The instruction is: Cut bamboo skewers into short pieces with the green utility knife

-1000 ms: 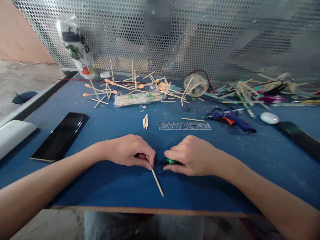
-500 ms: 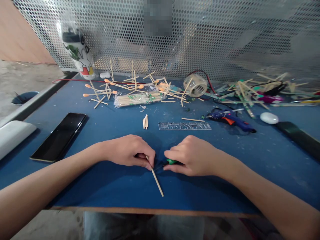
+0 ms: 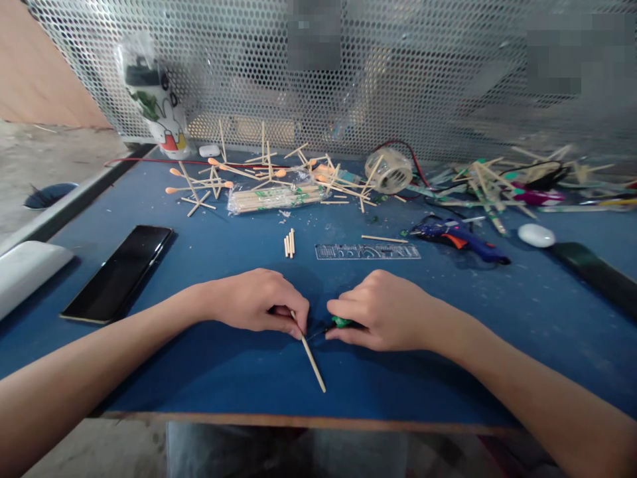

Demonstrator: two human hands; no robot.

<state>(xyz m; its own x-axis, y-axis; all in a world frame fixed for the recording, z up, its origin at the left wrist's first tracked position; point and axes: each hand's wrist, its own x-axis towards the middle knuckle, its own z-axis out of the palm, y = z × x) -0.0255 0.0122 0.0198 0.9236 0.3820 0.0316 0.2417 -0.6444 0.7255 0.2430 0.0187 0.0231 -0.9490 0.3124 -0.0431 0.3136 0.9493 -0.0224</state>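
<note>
My left hand [image 3: 263,302] is pinched round a thin wooden stick [image 3: 314,366], whose near end slants toward the table's front edge. Closed in my right hand [image 3: 385,312] is a green-handled knife [image 3: 341,321]. Its thin blade points left and meets the stick just beside my left fingertips; most of the handle is hidden in my fist. Beyond my hands, several short cut sticks [image 3: 289,243] lie side by side. To their right are a clear ruler [image 3: 368,251] and a single longer stick [image 3: 384,238].
A black phone [image 3: 117,273] lies at left. A blue glue gun [image 3: 460,240] rests at right, near a white oval case [image 3: 536,235]. Behind are bagged sticks [image 3: 279,197], joined stick pieces, a tape roll [image 3: 389,170] and a wrapped bottle [image 3: 158,109], before a perforated metal panel [image 3: 239,60].
</note>
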